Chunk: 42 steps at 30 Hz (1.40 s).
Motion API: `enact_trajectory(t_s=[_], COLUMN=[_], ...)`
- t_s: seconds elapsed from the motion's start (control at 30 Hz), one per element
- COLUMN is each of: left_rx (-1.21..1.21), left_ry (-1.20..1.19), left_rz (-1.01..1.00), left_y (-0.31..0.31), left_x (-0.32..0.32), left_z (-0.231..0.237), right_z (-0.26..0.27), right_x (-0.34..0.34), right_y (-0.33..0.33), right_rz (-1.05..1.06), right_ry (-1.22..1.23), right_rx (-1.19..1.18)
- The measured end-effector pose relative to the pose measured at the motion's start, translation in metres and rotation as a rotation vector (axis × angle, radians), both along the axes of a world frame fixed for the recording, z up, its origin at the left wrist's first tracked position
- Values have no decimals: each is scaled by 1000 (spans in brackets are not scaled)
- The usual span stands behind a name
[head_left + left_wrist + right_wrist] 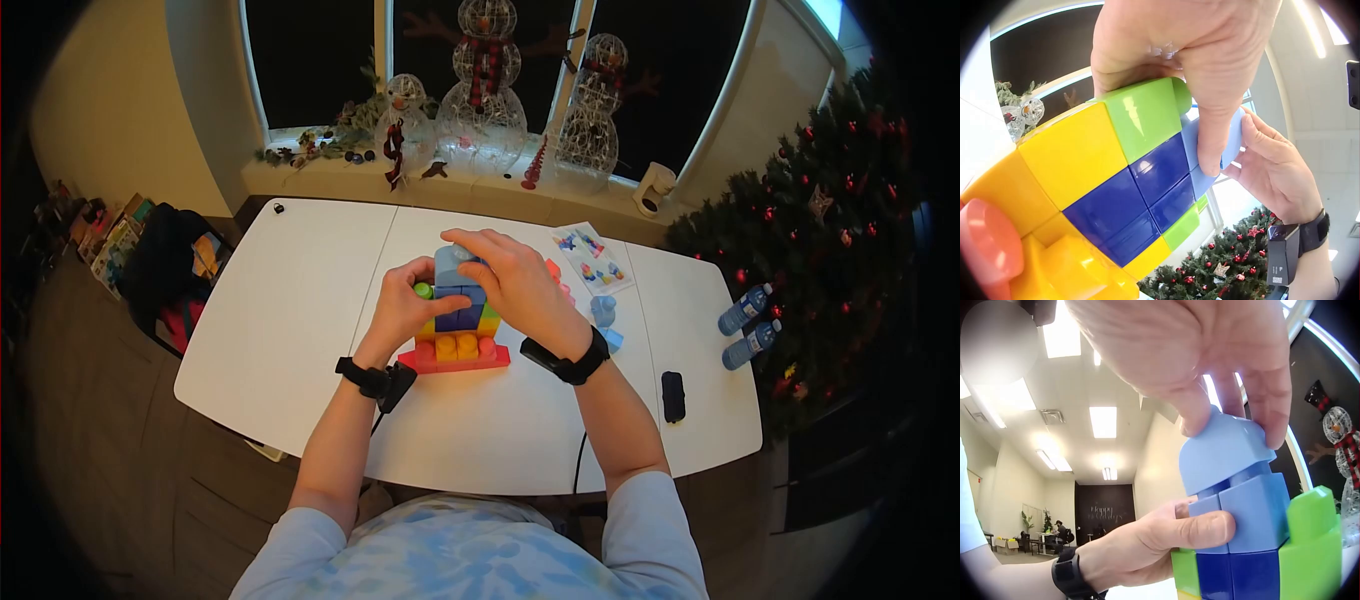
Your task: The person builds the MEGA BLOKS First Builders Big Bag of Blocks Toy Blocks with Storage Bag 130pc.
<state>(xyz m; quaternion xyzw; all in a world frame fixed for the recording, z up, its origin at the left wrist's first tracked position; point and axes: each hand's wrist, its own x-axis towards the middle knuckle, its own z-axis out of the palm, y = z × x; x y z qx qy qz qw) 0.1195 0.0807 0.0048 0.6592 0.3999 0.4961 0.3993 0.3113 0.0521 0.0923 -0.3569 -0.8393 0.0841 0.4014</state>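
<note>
A tower of toy building blocks stands on the table, with a red base (425, 363), yellow blocks (1075, 153), dark blue blocks (1110, 219) and green blocks (1141, 119). My left hand (400, 310) grips its upper part, thumb across the front of the light blue blocks (1254, 512), the other fingers mostly hidden behind. From above, my right hand (525, 285) pinches a light blue rounded block (1225, 450) between thumb and fingers. This block sits slightly tilted over the tower top, and a narrow gap shows beneath it in the right wrist view.
Right of the tower lie loose light blue blocks (603, 310) and pinkish-red blocks (562, 280), near a printed picture sheet (600, 262). Two water bottles (745, 308) and a black device (674, 397) lie toward the table's right side. Wire snowmen (482, 110) stand on the window ledge.
</note>
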Motion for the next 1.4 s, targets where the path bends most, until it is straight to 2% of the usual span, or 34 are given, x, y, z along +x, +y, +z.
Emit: enact_trajectory(t_s=[0.3, 0.7, 0.77, 0.9, 0.97, 1.0, 1.1, 1.17, 1.2, 1.27, 1.4], left_rx=[-5, 33, 34, 39, 11, 5, -13, -14, -6, 5, -1], left_ry=[67, 11, 29, 30, 60, 53, 53, 56, 67, 66, 71], left_rz=[-10, 10, 18, 17, 31, 22, 17, -3, -9, -20, -39], left_y=[-5, -3, -5, -5, -3, -3, -3, -5, -5, -4, -4], left_x=[-2, -1, 0, 1, 0, 0, 0, -1, -2, -2, -3], left_z=[7, 0, 3, 5, -1, -1, 2, 4, 4, 2, 1], right_z=[0, -3, -5, 2, 7, -5, -31, -65, -79, -103, -138], right_x=[-2, 0, 4, 38, 74, 99, 160, 191, 200, 212, 218], right_y=[-1, 3, 6, 2, -7, 1, -7, -14, -21, -32, -36], right_rz=[-58, -8, 28, 71, -147, -247, -401, -529, -536, -606, -702], right_ry=[-65, -22, -77, 44, 233, 232, 140, -152, -156, -337, -393], right_rx=[-34, -89, -95, 68, -154, -132, -218, -322, -327, -443, -458])
